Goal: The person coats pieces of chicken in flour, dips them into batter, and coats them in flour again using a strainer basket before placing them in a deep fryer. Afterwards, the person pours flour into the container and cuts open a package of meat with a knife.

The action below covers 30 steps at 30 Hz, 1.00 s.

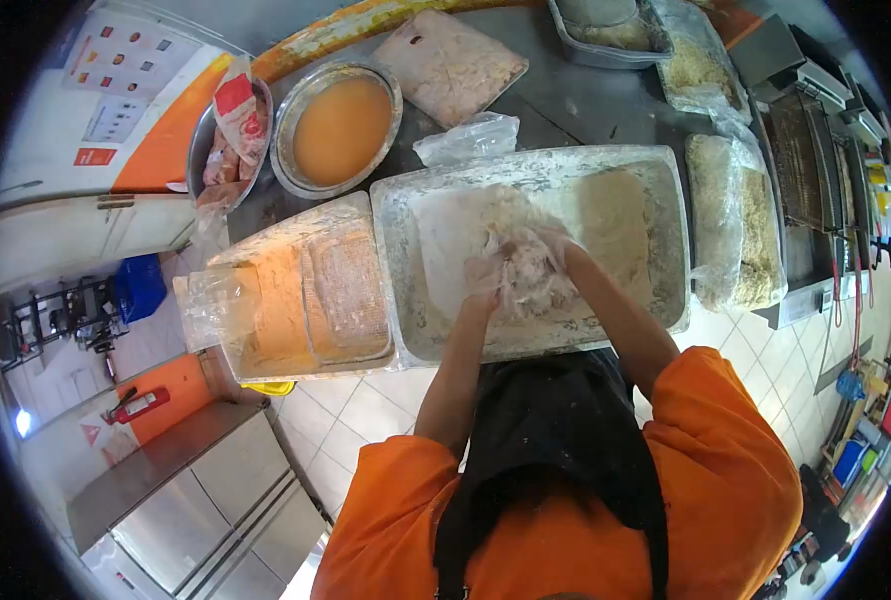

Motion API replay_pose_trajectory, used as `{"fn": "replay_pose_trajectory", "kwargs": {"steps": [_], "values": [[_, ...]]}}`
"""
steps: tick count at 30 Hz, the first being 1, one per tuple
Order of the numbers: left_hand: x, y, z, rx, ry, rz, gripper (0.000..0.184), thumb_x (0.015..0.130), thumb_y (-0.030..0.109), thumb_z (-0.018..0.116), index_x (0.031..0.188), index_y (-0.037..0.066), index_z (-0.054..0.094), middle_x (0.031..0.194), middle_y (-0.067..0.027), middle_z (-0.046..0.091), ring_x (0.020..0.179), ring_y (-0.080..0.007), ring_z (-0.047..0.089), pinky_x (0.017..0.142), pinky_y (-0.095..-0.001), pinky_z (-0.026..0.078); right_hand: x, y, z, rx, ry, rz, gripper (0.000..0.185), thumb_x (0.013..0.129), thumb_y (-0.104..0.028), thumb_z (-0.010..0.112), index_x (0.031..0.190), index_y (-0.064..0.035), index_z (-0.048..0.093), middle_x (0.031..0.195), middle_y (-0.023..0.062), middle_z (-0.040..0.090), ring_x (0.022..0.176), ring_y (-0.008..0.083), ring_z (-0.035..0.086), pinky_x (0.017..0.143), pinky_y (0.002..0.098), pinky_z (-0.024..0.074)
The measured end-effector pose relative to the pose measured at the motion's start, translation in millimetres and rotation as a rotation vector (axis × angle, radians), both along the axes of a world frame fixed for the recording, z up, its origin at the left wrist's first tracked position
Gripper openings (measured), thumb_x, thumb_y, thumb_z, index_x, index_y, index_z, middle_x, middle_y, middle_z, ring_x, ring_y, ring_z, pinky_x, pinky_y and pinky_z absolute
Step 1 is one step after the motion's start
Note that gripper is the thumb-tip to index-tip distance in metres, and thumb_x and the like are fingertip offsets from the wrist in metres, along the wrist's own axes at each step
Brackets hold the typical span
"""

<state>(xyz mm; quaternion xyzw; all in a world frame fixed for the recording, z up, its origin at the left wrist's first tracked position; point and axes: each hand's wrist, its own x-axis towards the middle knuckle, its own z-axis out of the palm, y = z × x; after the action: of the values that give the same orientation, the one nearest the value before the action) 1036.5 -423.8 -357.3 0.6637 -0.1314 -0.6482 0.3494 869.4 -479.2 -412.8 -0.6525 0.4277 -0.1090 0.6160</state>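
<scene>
Grey-white, flour-coated tub (677, 235), its left edge against the smaller tub (283, 232), open flour (615, 215) toward its right wall, floury clump (533, 282) well inside the rim, left hand (481, 275) and right hand (553, 248) gripping it, fingers curled.

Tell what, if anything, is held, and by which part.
The left hand and right hand hold a pale, floury mass by its opposite sides; the exact finger placement is blurred.

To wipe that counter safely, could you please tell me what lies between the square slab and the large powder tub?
A crumpled clear bag lies between the slab and the tub, in the head view.
</scene>
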Motion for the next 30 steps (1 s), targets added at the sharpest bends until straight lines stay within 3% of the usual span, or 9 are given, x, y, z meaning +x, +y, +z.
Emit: {"fn": "replay_pose_trajectory", "kwargs": {"steps": [5, 9, 11, 14, 17, 19, 23, 28, 30], "values": [[36.7, 2.7, -19.8, -0.429, -0.233, -0.493, 0.047, 0.084, 0.018, 0.063, 0.127, 0.005, 0.050, 0.128, -0.0082, 0.051, 0.112, -0.0235, 0.053, 0.096, -0.0317, 0.042, -12.7, -16.1, 32.6, -0.325, 0.068, 0.027, 0.042, 0.094, -0.015, 0.046, 0.133, -0.0017, 0.042, 0.135, 0.0121, 0.047, 0.124, 0.0226, 0.045, 0.108, 0.0328, 0.0311], [74.3, -8.5, -16.1, -0.899, -0.825, -0.521, 0.060, 0.082, 0.033, 0.064, 0.128, -0.001, 0.048, 0.127, -0.0142, 0.052, 0.112, -0.0251, 0.052, 0.094, -0.0330, 0.041, -41.7, -59.9, 67.8, 0.531, 0.119, -0.404, 0.040, 0.097, -0.017, 0.041, 0.133, -0.0019, 0.042, 0.133, 0.0152, 0.048, 0.116, 0.0255, 0.051, 0.103, 0.0348, 0.0378], [54.3, -29.8, -55.5, -0.754, -0.877, -0.456, 0.060, 0.086, 0.039, 0.055, 0.131, 0.001, 0.045, 0.131, -0.0149, 0.048, 0.117, -0.0268, 0.048, 0.096, -0.0333, 0.039, -37.8, -72.4, -15.5, 0.688, -0.243, -0.513, 0.040, 0.095, -0.018, 0.038, 0.132, -0.0046, 0.045, 0.132, 0.0144, 0.050, 0.118, 0.0289, 0.049, 0.104, 0.0346, 0.0355], [28.9, -60.7, -89.1, -0.491, -0.807, -0.294, 0.061, 0.092, 0.046, 0.044, 0.134, 0.003, 0.043, 0.135, -0.0161, 0.045, 0.122, -0.0290, 0.045, 0.099, -0.0342, 0.037, 18.5, -72.3, -13.2, -0.576, 0.347, 0.145, 0.039, 0.096, -0.019, 0.032, 0.130, -0.0073, 0.048, 0.130, 0.0126, 0.053, 0.117, 0.0302, 0.050, 0.104, 0.0357, 0.0355], [14.3, -73.5, -28.5, -0.032, -0.171, 0.143, 0.060, 0.094, 0.050, 0.039, 0.133, 0.005, 0.045, 0.131, -0.0177, 0.049, 0.119, -0.0298, 0.048, 0.096, -0.0365, 0.039, 45.9, -48.4, 57.7, -0.339, 0.357, 0.121, 0.041, 0.095, -0.021, 0.033, 0.130, -0.0061, 0.047, 0.131, 0.0122, 0.051, 0.120, 0.0277, 0.048, 0.106, 0.0356, 0.0330], [35.5, -40.7, -16.7, -0.053, -0.239, -0.009, 0.060, 0.094, 0.050, 0.037, 0.132, 0.005, 0.046, 0.128, -0.0179, 0.051, 0.117, -0.0301, 0.050, 0.093, -0.0375, 0.040, 11.1, -58.5, 63.5, -0.450, 0.396, 0.398, 0.042, 0.096, -0.021, 0.033, 0.134, -0.0072, 0.043, 0.136, 0.0111, 0.047, 0.123, 0.0254, 0.044, 0.108, 0.0360, 0.0288], [46.1, 1.3, 71.5, -0.071, -0.649, -0.336, 0.061, 0.092, 0.051, 0.042, 0.132, 0.005, 0.047, 0.127, -0.0175, 0.052, 0.115, -0.0293, 0.051, 0.094, -0.0370, 0.040, -54.0, -38.7, 77.9, 0.573, 0.444, -0.198, 0.040, 0.097, -0.027, 0.038, 0.132, -0.0105, 0.046, 0.137, 0.0076, 0.046, 0.124, 0.0232, 0.044, 0.109, 0.0366, 0.0287], [18.4, 15.6, -93.6, -0.042, -0.501, -0.356, 0.063, 0.087, 0.047, 0.055, 0.129, 0.000, 0.048, 0.128, -0.0172, 0.052, 0.112, -0.0268, 0.051, 0.093, -0.0363, 0.041, -13.7, 25.6, -21.9, -0.425, -0.042, 0.165, 0.039, 0.088, -0.030, 0.058, 0.121, -0.0072, 0.056, 0.123, 0.0115, 0.054, 0.098, 0.0240, 0.059, 0.077, 0.0364, 0.0543], [17.0, 10.3, -75.1, 0.044, -0.221, -0.347, 0.057, 0.087, 0.039, 0.054, 0.130, 0.002, 0.047, 0.131, -0.0160, 0.049, 0.117, -0.0262, 0.048, 0.096, -0.0358, 0.039, 15.4, 28.0, -27.6, 0.240, -0.198, -0.159, 0.040, 0.088, -0.028, 0.059, 0.121, -0.0053, 0.055, 0.118, 0.0128, 0.057, 0.096, 0.0243, 0.060, 0.071, 0.0355, 0.0567]]}}
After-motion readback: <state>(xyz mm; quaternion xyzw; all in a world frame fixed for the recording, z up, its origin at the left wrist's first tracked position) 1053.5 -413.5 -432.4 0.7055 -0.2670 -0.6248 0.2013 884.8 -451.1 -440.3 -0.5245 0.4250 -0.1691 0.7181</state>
